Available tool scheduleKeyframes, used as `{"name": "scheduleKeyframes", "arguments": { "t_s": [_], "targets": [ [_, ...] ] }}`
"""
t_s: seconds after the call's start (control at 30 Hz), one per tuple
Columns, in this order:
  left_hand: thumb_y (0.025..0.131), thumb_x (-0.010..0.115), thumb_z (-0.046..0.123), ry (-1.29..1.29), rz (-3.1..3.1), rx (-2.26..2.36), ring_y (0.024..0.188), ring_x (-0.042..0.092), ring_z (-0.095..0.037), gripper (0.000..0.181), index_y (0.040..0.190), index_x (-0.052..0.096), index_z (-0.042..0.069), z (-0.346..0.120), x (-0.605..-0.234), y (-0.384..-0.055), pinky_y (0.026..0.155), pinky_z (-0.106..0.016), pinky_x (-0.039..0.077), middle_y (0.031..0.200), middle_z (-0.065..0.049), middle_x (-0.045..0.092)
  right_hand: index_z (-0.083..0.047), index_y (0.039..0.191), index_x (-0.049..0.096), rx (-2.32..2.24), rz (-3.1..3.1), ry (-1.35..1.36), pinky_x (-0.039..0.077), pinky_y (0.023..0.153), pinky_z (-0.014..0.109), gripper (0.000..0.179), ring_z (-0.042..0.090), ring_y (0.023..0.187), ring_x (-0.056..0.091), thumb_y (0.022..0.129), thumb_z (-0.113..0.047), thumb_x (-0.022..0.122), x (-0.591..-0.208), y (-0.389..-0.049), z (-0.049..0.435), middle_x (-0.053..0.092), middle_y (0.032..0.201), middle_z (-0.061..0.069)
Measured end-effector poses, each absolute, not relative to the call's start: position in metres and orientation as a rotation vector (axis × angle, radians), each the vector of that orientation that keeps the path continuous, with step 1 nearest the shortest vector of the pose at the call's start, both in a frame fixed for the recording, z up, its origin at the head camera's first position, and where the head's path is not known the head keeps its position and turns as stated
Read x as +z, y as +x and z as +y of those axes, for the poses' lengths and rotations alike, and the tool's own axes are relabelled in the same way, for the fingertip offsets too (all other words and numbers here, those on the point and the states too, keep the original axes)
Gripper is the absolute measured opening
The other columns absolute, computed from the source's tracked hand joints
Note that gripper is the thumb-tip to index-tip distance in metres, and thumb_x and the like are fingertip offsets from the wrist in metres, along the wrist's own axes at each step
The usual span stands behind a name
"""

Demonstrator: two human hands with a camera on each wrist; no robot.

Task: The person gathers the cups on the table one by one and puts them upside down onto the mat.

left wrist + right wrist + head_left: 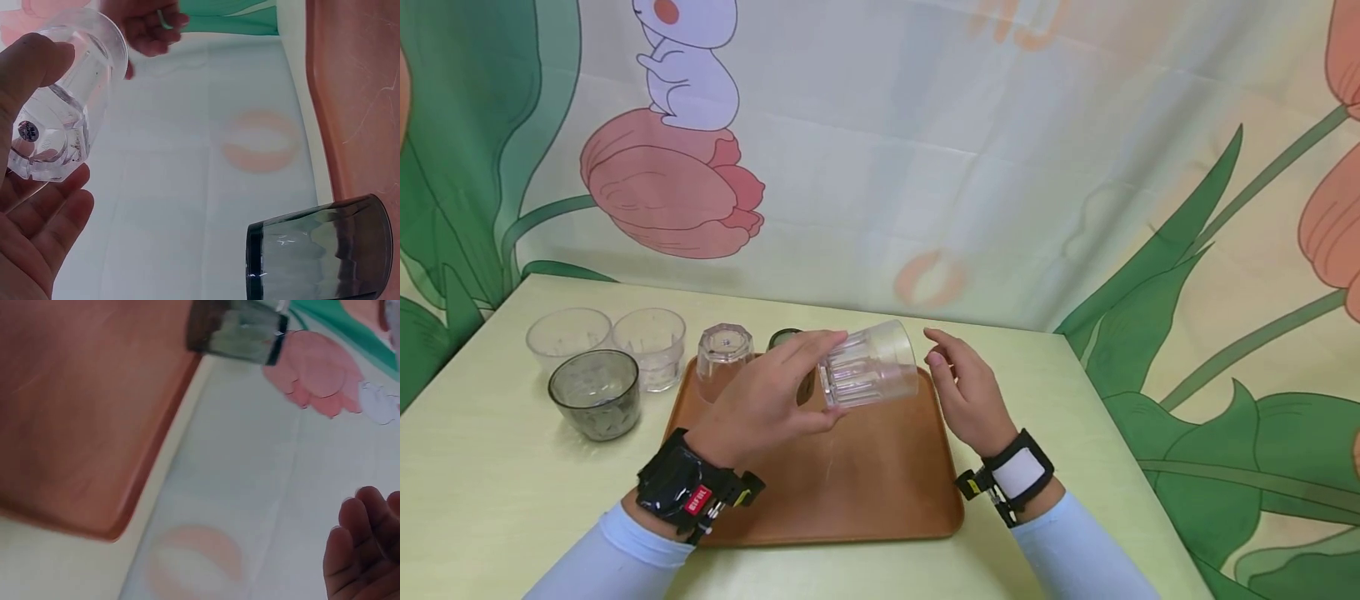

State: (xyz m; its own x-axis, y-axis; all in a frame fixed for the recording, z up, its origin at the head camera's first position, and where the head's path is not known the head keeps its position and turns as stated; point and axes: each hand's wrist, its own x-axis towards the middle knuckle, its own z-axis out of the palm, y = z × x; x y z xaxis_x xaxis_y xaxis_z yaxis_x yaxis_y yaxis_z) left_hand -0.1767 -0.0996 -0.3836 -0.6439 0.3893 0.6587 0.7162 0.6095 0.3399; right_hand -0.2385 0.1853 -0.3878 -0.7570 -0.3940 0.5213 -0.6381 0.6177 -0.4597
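Note:
My left hand (767,400) holds a clear fluted glass (872,362) sideways above the brown tray (865,492), thumb and fingers gripping it near its base. The mouth of the glass points right, toward my right hand (966,396), which is raised a short way off with loosely bent fingers and nothing in it. In the left wrist view a small dark round mark shows on the base of the clear glass (69,112). A dark grey glass (319,256) stands on the tray, mostly hidden behind my left hand in the head view.
Another clear glass (724,354) sits upside down at the tray's back left. Left of the tray, on the pale table (467,467), are two clear glasses (651,346) and a grey glass (597,396). A printed curtain (865,167) hangs behind the table.

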Motion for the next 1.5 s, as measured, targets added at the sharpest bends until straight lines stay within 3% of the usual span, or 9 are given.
{"name": "scheduleKeyframes", "arguments": {
  "t_s": [0.2,0.37,0.67,0.83,0.9,1.17,1.5],
  "targets": [
    [0.075,0.089,0.032,-0.862,-2.319,-0.804,0.125,0.057,-0.024,0.089,0.148,0.045,0.008,-0.1,-0.385,-0.177,0.095,-0.04,0.056,0.142,-0.011,0.055,-0.011,0.139,0.055,0.762,-2.701,0.712,0.046,0.06,0.031,0.041,0.014,0.068,0.05,0.105,-0.032,0.049,-0.411,-0.253,0.194,0.055,0.08,-0.001],
    [0.074,0.089,0.032,-0.865,-2.312,-0.806,0.124,0.057,-0.025,0.09,0.148,0.045,0.007,-0.1,-0.385,-0.177,0.096,-0.041,0.056,0.141,-0.012,0.055,-0.009,0.14,0.054,0.595,-2.847,0.672,0.044,0.058,0.029,0.045,0.015,0.067,0.05,0.102,-0.034,0.053,-0.425,-0.262,0.201,0.055,0.079,0.0],
    [0.074,0.089,0.033,-0.857,-2.3,-0.798,0.125,0.057,-0.026,0.089,0.147,0.046,0.007,-0.1,-0.384,-0.177,0.101,-0.044,0.053,0.14,-0.011,0.057,-0.005,0.141,0.055,0.289,-3.033,0.69,0.052,0.069,0.037,0.046,0.018,0.076,0.058,0.101,-0.029,0.056,-0.446,-0.269,0.216,0.063,0.087,0.005],
    [0.074,0.088,0.032,-0.861,-2.288,-0.795,0.126,0.057,-0.027,0.087,0.147,0.046,0.007,-0.1,-0.384,-0.178,0.102,-0.044,0.052,0.14,-0.011,0.057,-0.005,0.141,0.055,0.191,-3.068,0.688,0.055,0.09,0.045,0.045,0.025,0.096,0.066,0.102,-0.026,0.053,-0.456,-0.272,0.221,0.069,0.108,0.012],
    [0.075,0.088,0.032,-0.86,-2.285,-0.795,0.125,0.057,-0.027,0.087,0.147,0.047,0.007,-0.1,-0.384,-0.178,0.102,-0.044,0.052,0.139,-0.011,0.057,-0.004,0.141,0.054,0.137,-3.081,0.709,0.055,0.089,0.046,0.045,0.026,0.096,0.066,0.101,-0.025,0.053,-0.46,-0.274,0.223,0.069,0.109,0.013],
    [0.073,0.089,0.031,-0.856,-2.282,-0.79,0.124,0.057,-0.027,0.087,0.146,0.047,0.006,-0.101,-0.383,-0.177,0.1,-0.044,0.053,0.139,-0.012,0.058,-0.006,0.136,0.056,-0.069,-3.042,0.891,0.055,0.069,0.041,0.039,0.022,0.077,0.064,0.099,-0.018,0.055,-0.468,-0.274,0.225,0.064,0.086,0.007],
    [0.072,0.09,0.032,-0.852,-2.271,-0.774,0.123,0.058,-0.026,0.088,0.145,0.049,0.006,-0.1,-0.382,-0.177,0.1,-0.043,0.053,0.138,-0.011,0.059,-0.005,0.142,0.053,-0.232,-3.023,0.881,0.051,0.056,0.035,0.043,0.016,0.062,0.055,0.102,-0.019,0.048,-0.487,-0.28,0.224,0.058,0.081,0.005]
  ]
}}
